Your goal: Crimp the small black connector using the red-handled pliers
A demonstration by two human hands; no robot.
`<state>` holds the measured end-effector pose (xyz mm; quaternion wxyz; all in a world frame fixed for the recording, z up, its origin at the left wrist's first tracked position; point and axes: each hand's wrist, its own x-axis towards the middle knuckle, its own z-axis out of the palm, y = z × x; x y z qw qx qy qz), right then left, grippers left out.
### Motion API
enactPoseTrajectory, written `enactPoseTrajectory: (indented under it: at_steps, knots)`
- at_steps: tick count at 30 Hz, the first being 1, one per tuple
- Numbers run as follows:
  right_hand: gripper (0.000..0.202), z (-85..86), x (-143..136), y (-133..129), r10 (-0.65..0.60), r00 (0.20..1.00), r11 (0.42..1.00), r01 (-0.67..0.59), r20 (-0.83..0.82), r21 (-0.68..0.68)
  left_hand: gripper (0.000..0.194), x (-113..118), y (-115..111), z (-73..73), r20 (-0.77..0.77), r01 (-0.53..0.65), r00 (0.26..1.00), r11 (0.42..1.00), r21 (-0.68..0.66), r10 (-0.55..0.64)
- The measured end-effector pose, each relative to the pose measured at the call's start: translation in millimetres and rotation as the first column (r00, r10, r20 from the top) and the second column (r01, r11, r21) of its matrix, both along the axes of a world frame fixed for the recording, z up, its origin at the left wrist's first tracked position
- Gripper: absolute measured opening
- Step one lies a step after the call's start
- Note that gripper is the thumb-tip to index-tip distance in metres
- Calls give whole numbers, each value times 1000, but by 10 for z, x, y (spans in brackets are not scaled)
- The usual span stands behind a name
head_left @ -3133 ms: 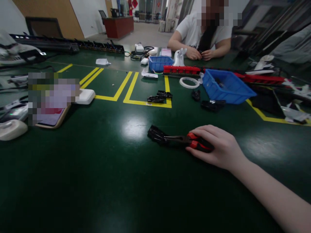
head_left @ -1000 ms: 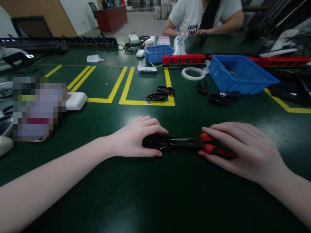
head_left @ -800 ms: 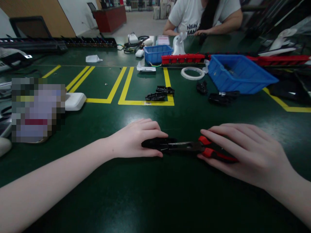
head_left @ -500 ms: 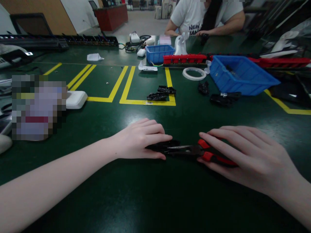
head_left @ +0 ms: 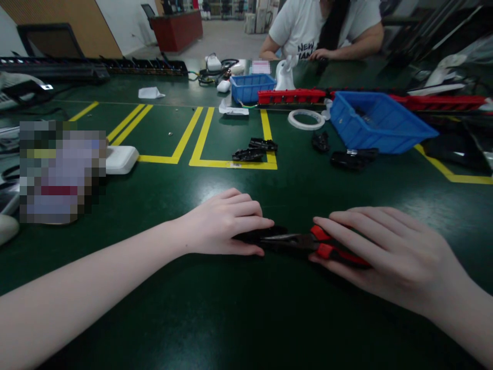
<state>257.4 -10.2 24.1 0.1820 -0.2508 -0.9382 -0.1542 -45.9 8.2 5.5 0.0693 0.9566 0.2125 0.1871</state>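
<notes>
My left hand [head_left: 234,223] is closed on a black plastic part [head_left: 256,235] just above the green table, thumb below and fingers over it. Much of that part is hidden by the fingers. From the right, the metal jaws of red-handled pliers [head_left: 295,241] reach onto the black part; whether they grip it I cannot tell. My right hand [head_left: 393,252] is wrapped round the red and black handles. Beyond my hands, two similar black parts [head_left: 250,153] lie on the yellow tape line.
A blue bin [head_left: 379,126] stands at the right, with black pieces [head_left: 352,158] before it. A tape roll [head_left: 306,119] lies left of it. A smaller blue bin [head_left: 252,88] and red strip [head_left: 290,96] are farther back. A white case [head_left: 122,159] is left. A person [head_left: 323,31] sits opposite.
My right hand and the pliers have shifted slightly left and down in view. The left hand keeps its hold on the black part.
</notes>
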Motion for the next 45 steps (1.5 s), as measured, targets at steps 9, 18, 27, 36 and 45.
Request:
enactPoseTrajectory:
  at_steps: [9,18,27,36,45]
  knots:
    - [33,-23,34,54,-84,984,969,44,-155,-242,44,-5,-11,54,5,-71,997,974,-215,73]
    - [36,-79,20,34,-88,975,969,36,-204,-245,17,169,-141,136,279,-9,942,844,-536,188]
    - [38,-32,-3,20,-92,975,976,49,-202,-210,12,151,-106,42,366,50,911,831,-554,189]
    - [38,-70,40,40,-91,975,975,45,-205,-218,15,137,-94,6,334,-10,924,885,-465,186]
    - [39,-94,36,36,-99,979,980,65,-179,-188,44,140,-116,-14,388,-18,897,893,-449,213]
